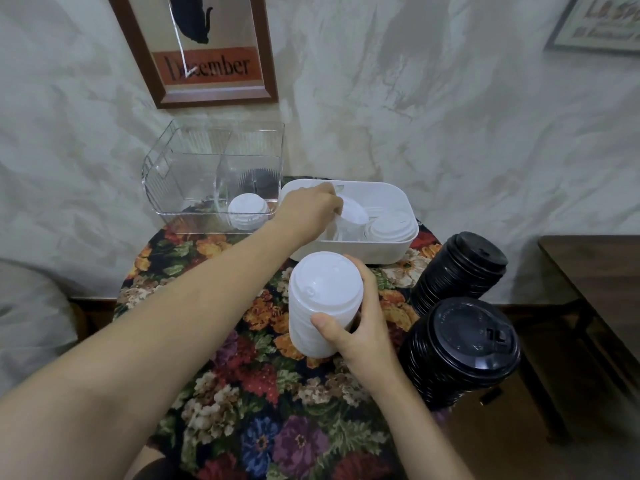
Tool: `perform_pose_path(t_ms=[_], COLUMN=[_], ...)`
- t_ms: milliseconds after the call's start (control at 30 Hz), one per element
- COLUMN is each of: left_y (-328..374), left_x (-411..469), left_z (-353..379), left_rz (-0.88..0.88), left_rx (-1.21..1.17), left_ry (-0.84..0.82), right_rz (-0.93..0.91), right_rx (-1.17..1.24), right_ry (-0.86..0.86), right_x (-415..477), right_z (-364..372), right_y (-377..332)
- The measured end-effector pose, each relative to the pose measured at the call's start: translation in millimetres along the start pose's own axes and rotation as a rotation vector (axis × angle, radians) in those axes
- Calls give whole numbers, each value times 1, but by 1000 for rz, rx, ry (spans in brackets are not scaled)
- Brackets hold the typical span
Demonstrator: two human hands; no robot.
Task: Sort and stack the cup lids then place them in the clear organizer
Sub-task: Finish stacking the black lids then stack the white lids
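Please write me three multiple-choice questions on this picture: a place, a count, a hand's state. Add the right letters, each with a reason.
1. Where does the left hand reach?
A. Into the white bin.
B. Into the clear organizer.
C. Onto the wall picture.

2. How many black lid stacks are at the table's right side?
A. One.
B. Two.
C. Four.

3. What does the right hand do?
A. Grips a white lid stack.
B. Lies flat.
C. Holds a black lid.

1 A: its fingers pinch a white lid inside the bin.
2 B: two show.
3 A: its fingers curl round it.
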State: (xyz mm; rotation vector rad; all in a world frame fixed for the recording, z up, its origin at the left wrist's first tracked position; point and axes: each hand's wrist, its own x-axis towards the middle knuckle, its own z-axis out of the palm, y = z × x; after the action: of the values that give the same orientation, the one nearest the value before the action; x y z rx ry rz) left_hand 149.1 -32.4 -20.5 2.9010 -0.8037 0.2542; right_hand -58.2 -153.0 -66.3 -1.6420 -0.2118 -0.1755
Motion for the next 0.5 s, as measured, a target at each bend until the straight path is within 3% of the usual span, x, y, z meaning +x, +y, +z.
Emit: perform_pose_path(t_ms=[133, 333, 500], left_y=[9, 13, 21], left_x=[-15, -87, -138], left_z=[-25, -77, -78], left_rz=[-56, -244, -415], left_rx=[-246, -969, -1373], left_ry=[98, 282, 200], right_rz=[-8, -24, -17], right_rx=[-9, 17, 44], right_ry=[4, 14, 27], right_x=[1, 1, 1], right_z=[0, 2, 5], right_y=[2, 4, 4])
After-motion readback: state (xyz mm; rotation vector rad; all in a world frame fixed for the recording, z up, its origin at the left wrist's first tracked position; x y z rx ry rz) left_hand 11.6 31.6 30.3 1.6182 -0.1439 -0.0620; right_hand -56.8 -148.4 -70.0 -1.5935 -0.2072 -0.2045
